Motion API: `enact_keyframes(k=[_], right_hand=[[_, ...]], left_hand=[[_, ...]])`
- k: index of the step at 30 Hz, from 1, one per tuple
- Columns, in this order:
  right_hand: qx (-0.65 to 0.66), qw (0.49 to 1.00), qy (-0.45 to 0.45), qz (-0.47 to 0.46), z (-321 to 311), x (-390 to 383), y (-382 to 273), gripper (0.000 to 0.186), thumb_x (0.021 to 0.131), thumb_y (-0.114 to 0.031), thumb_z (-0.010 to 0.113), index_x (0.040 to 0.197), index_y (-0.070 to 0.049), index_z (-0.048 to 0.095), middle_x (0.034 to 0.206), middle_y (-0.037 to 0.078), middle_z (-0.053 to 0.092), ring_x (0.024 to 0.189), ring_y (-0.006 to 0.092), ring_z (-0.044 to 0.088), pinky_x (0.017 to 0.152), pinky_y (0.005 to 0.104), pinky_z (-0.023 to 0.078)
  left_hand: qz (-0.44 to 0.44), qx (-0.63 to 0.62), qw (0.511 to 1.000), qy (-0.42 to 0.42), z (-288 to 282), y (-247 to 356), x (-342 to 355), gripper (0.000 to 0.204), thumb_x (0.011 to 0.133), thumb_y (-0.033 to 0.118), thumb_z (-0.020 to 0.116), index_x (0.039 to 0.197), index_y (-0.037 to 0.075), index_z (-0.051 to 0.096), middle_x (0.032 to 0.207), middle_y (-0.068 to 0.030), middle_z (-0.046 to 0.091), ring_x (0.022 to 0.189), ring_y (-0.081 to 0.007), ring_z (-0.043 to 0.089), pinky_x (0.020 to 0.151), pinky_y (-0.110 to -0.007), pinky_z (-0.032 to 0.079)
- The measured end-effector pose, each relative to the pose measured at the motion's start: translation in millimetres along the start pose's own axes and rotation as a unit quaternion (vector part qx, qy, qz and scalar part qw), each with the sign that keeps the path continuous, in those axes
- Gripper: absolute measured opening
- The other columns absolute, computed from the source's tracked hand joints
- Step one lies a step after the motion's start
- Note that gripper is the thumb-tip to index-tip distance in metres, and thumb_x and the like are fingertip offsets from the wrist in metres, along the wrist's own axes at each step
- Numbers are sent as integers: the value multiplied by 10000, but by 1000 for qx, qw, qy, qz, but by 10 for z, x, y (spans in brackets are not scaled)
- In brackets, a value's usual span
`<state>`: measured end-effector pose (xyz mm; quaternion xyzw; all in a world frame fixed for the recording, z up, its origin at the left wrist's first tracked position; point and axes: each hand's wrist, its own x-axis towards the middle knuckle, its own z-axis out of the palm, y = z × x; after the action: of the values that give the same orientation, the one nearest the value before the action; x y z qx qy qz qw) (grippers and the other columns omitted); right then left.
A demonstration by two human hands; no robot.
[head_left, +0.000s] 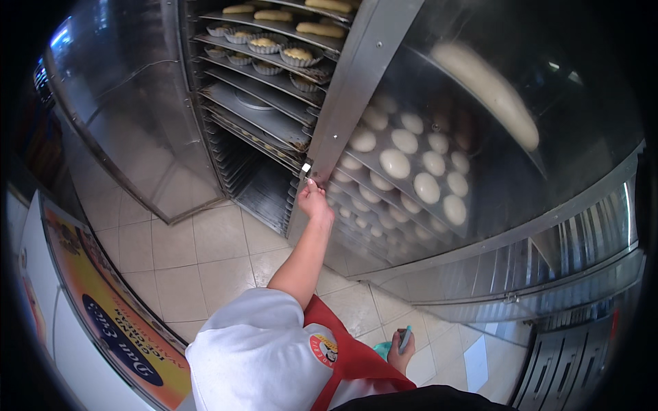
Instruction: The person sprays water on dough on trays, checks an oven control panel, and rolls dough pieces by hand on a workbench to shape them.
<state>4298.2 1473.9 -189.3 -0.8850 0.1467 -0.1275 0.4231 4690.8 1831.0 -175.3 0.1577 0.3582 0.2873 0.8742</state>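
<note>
The left hand [314,201] is at one small latch [306,168] on the metal post [351,92]; its grip I cannot tell. The right hand [399,356] grasps one slim grey object [405,338]. Four fluted tins [264,44] form one row.

Decent light here, pale and fairly even across the floor tiles [223,277], and the white sleeve [257,329] comes up among the brightest! Down inside the steel rack [257,185], it drops to gloom. Small glints streak the glass door [582,130], whose haze softens the dough balls [404,164] behind. Blue-white glare flares upper left; straight edges bow, and black swallows the corners.
</note>
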Motion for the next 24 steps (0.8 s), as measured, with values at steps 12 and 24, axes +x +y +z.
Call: enact_keyframes(k=[12,24], right_hand=[[304,838,-101,-443,1301,1752,-5118,279,998,-277,689,876,-27,664,715,108,662,697,243,675,672,394,515],[265,917,69,-289,1896,2314,-7390,453,924,-440,725,941,10,772,1021,237,760,1006,387,733,911,466,544]], left_hand=[[54,543,697,-465,-1855,1346,-1250,375,988,384,734,1136,40,707,936,-40,705,875,-161,649,801,-326,543],[-5,774,633,-23,-6203,4186,78,395,800,371,764,845,-21,755,900,-250,756,836,-333,756,764,-456,578]])
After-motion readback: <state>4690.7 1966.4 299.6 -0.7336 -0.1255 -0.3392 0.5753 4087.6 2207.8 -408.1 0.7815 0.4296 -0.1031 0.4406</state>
